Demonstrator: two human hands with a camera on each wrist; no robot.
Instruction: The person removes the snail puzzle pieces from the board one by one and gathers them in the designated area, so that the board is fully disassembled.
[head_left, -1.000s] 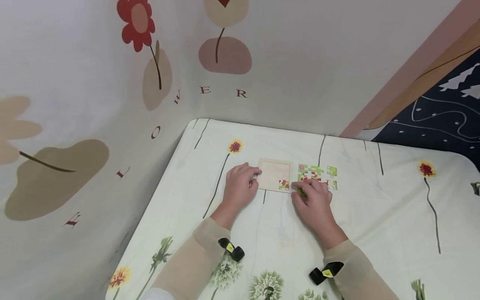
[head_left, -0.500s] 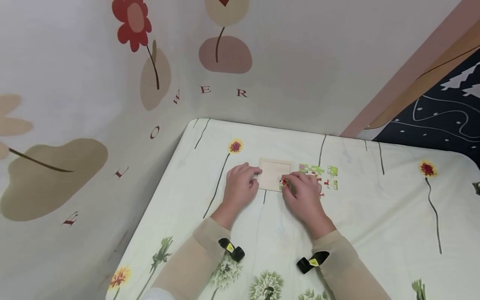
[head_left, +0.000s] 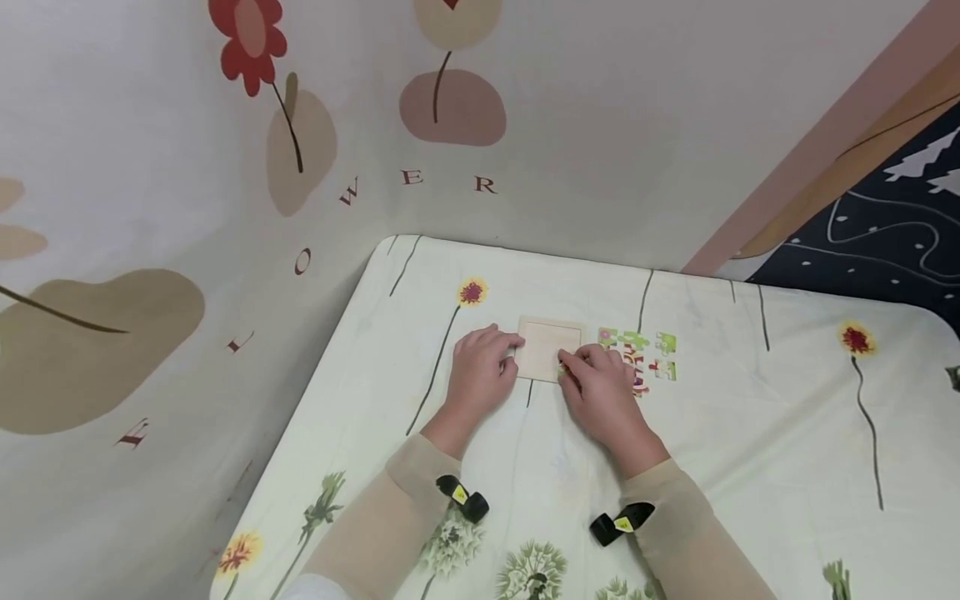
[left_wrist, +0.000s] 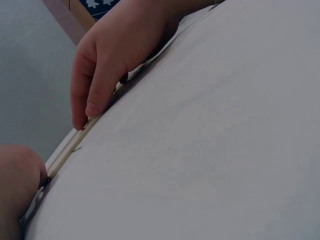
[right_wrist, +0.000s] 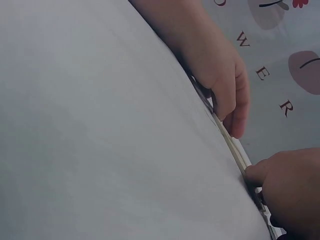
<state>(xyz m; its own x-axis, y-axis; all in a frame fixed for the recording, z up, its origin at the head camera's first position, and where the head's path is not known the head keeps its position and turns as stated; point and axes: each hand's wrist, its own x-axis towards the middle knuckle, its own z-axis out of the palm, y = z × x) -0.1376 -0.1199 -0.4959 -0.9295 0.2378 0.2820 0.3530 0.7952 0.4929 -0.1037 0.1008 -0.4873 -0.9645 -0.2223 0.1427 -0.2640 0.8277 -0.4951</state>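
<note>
A shallow wooden puzzle tray [head_left: 538,340] with a raised rim lies on the cloth. At its left edge my left hand [head_left: 482,375] holds the rim between fingers and thumb. My right hand [head_left: 602,396] reaches over the tray's lower right corner, thumb and forefinger pinched together. Only a speck of the puzzle piece [head_left: 561,365] there shows; the fingers hide the rest. In the left wrist view, the right hand [left_wrist: 117,60] points its fingertips down to the thin tray edge [left_wrist: 65,155]. Loose jigsaw pieces [head_left: 636,341], green and red, lie right of the tray, partly behind the right hand.
Two separate jigsaw pieces, a green one [head_left: 665,342] and a red-and-green one [head_left: 663,369], lie farther right. A white flowered cloth [head_left: 765,417] covers the table. A printed fabric wall [head_left: 585,192] rises behind and on the left.
My right hand has moved left from the loose pieces onto the tray's lower right corner, covering the piece seen there earlier. The left hand has stayed at the tray's left edge.
</note>
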